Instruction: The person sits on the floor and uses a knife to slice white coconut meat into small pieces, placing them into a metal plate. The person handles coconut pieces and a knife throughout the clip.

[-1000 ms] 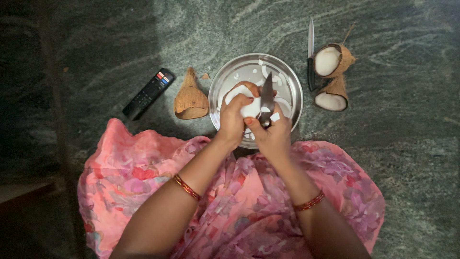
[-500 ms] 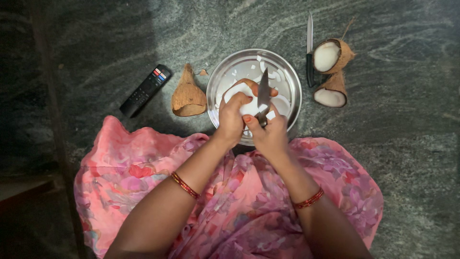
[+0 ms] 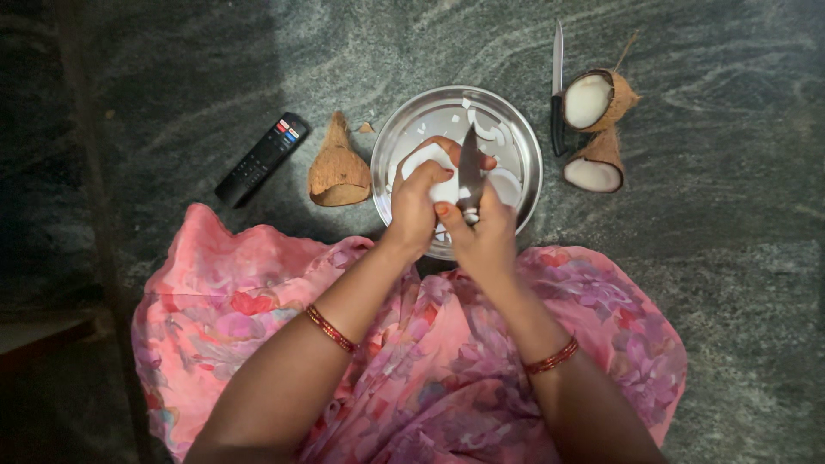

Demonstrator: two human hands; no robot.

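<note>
Over a round steel plate (image 3: 516, 137) on the stone floor, my left hand (image 3: 415, 210) grips a piece of coconut (image 3: 430, 163), white flesh up with brown shell at its far edge. My right hand (image 3: 485, 236) is closed on the handle of a small knife (image 3: 469, 167); its blade points away from me and rests against the white flesh. Several white coconut slices lie in the plate around the hands.
A black remote control (image 3: 262, 159) lies at the left. An empty brown shell piece (image 3: 339, 172) sits beside the plate. At the right lie a second knife (image 3: 557, 90) and two coconut halves (image 3: 593, 99) (image 3: 593, 167) with white flesh. A pink floral garment (image 3: 258, 318) covers my lap.
The knife blade has shifted slightly left and deeper against the coconut flesh. Both hands stay over the plate, and a loose white chip near my right thumb is no longer seen.
</note>
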